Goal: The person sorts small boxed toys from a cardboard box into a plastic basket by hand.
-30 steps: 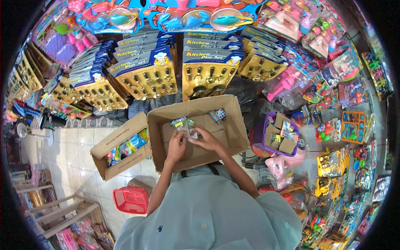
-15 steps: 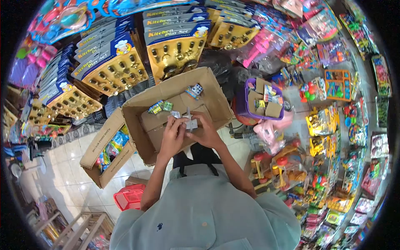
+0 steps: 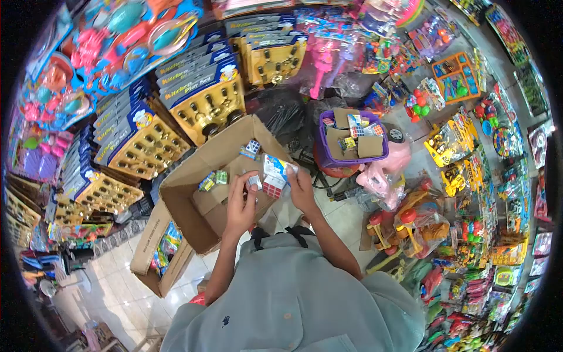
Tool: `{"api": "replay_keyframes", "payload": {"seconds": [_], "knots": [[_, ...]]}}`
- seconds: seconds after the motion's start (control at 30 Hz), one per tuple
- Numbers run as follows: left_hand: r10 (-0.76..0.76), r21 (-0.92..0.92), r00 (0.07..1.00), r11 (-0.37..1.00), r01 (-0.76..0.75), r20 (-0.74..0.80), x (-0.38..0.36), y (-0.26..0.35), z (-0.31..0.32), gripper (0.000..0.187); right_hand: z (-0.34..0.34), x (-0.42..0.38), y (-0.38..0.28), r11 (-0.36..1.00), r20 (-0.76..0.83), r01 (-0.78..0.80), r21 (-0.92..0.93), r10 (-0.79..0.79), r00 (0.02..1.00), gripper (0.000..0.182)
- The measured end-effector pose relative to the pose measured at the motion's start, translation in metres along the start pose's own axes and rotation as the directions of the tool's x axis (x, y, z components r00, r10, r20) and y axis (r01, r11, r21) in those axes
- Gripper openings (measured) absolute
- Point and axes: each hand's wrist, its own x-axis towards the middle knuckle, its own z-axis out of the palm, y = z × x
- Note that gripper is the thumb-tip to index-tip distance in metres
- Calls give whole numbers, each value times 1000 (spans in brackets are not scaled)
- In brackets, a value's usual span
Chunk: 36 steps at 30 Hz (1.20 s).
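My right hand (image 3: 301, 190) grips a puzzle cube box (image 3: 275, 176) by its right edge; its printed face shows a red and white cube with some blue. In my left hand (image 3: 240, 206), thumb and fingers close on a small whitish piece (image 3: 254, 182), too small to make out. Both hands are over the right side of an open cardboard box (image 3: 186, 220). Inside it lie small green and yellow packs (image 3: 213, 180) to the left of my fingers, and a blue and white patterned pack (image 3: 251, 149) near the far wall.
A purple basket (image 3: 324, 141) to the right holds cube boxes and cardboard pieces. Lower left is a long carton (image 3: 142, 252) with colourful packets. Kitchen play sets (image 3: 202, 104) hang ahead; a pink toy (image 3: 384, 182) and bagged toys crowd the right.
The view has turned right, shifting the cardboard box leftward in it. My hands have moved apart, and the puzzle cube box in my right hand now shows its printed face.
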Motion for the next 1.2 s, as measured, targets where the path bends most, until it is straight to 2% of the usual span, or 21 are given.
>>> {"api": "replay_keyframes", "payload": {"seconds": [0.07,0.17,0.23,0.37,0.5,0.57,0.63,0.67,0.73,0.83,0.87,0.97,1.1,1.2], "knots": [[67,-6,998,998,-67,-9,4,3,19,24,-27,1,2,1000,-44,-15,-24,14,999,34],[67,8,995,998,-67,72,6,17,44,24,-62,-6,11,1000,-151,-11,-12,9,988,33],[106,36,987,993,-111,122,7,24,62,23,-89,-12,25,995,-205,-91,-30,83,975,33],[123,96,955,983,-154,271,8,43,93,23,-138,-18,37,993,-229,-116,34,120,966,36],[106,48,943,991,-128,316,14,46,135,20,-181,-22,52,996,-304,-86,30,91,948,36],[164,34,934,982,-184,316,20,38,157,16,-204,-26,60,996,-320,-90,-9,83,944,36],[151,0,917,987,-163,370,24,37,177,13,-225,-34,64,991,-316,-133,4,127,940,36],[116,-62,915,993,-100,387,27,39,187,12,-234,-37,68,996,-327,-91,11,90,941,35],[64,-211,909,977,27,413,30,38,210,12,-255,-44,67,994,-340,-112,5,107,934,34],[53,-205,894,978,44,445,35,44,236,12,-281,-56,77,989,-385,-146,-12,130,914,31],[100,-248,901,969,9,422,35,43,247,11,-288,-59,82,986,-419,-164,-28,137,898,30],[59,-216,879,975,50,473,35,47,260,8,-297,-66,90,981,-475,-192,31,183,861,29],[21,-197,875,977,86,484,35,40,271,4,-298,-67,111,966,-463,-249,71,253,850,30],[-5,-132,859,988,84,512,42,36,277,1,-298,-65,123,966,-463,-260,5,233,855,29]]}}
